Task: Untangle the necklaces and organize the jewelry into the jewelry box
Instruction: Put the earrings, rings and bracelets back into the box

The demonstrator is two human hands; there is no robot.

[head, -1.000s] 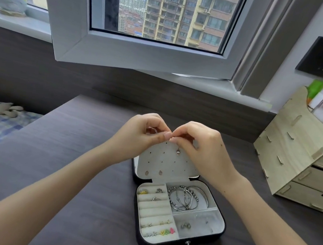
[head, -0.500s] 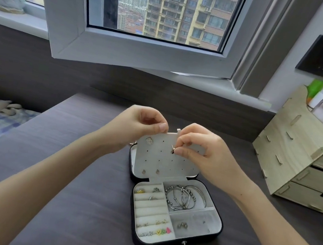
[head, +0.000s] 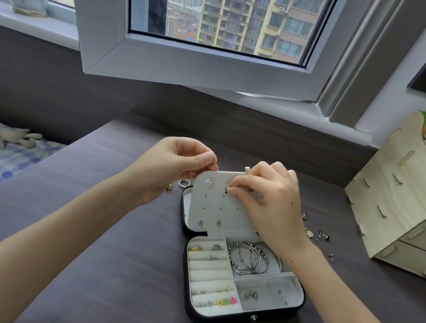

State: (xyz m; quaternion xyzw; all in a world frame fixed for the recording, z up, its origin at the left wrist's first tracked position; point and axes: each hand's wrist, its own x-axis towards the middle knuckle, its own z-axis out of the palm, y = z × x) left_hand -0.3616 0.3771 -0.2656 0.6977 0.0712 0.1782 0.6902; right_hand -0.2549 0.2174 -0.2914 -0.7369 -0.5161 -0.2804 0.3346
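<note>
A black jewelry box (head: pixel 237 320) lies open on the dark desk, its white earring panel (head: pixel 223 208) standing up at the back. My right hand (head: pixel 269 196) pinches a small silver earring (head: pixel 227 187) against the panel's upper row. My left hand (head: pixel 176 167) is curled at the panel's top left edge, thumb against fingertips; whether it holds anything is hidden. A sparkly stud (head: pixel 208 182) sits in the panel's top left. Silver bangles (head: pixel 250 258) fill the upper right compartment, rings (head: pixel 215 248) and small earrings (head: pixel 218 299) lie in the left slots.
Loose earrings (head: pixel 317 233) lie scattered on the desk right of the box, and a ring (head: pixel 183 183) lies behind it at the left. A wooden drawer organizer (head: pixel 402 213) stands at the right. An open window sash (head: pixel 198 59) overhangs the desk's back.
My hands have come apart from a joined pinch above the panel. The right hand has moved down onto the panel with the earring; the left has drawn back to the panel's top left.
</note>
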